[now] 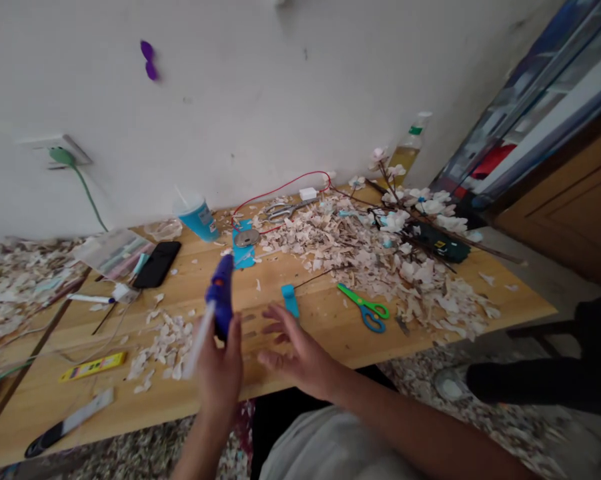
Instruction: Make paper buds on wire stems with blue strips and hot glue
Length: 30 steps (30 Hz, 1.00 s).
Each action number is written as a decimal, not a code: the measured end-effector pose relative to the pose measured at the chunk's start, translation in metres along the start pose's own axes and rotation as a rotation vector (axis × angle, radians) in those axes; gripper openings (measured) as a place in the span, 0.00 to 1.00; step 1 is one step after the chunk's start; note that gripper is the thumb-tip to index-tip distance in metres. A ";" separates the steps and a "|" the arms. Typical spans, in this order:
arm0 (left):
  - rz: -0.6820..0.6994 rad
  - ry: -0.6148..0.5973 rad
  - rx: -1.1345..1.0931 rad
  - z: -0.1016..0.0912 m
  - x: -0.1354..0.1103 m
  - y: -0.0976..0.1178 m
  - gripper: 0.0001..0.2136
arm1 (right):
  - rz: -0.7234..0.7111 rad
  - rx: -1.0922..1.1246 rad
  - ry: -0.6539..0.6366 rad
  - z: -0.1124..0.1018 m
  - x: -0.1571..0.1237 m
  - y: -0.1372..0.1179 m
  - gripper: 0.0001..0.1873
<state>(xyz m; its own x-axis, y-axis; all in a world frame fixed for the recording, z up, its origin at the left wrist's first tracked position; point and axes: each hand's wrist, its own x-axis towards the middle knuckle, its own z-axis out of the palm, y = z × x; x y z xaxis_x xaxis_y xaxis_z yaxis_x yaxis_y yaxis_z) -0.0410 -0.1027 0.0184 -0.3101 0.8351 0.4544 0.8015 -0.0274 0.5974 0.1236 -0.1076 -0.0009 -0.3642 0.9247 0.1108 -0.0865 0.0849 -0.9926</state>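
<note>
Left hand (221, 373) closed around glue gun (221, 297), held upright over the near edge of the table (330, 333), glue stick (200, 340) protruding behind. Right hand (293, 353) open, fingers spread, empty, just beside it. Beyond: blue scrap (290, 300), scissors (366, 310), petal heap (380, 260).

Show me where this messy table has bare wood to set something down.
Bare wood lies between the black phone and the blue strip, and along the front edge below the green scissors. Petal scraps crowd the far right.
</note>
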 end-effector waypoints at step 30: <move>-0.467 -0.839 -0.870 0.074 0.018 0.056 0.20 | 0.213 0.469 0.413 -0.058 -0.068 0.030 0.17</move>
<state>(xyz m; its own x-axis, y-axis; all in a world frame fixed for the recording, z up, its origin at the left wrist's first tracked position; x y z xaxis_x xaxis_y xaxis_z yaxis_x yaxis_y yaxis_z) 0.0361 -0.0490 0.0110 0.1989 0.9410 -0.2738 0.0131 0.2768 0.9608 0.1995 -0.1462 -0.0406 -0.0405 0.9776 -0.2063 -0.4810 -0.2001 -0.8536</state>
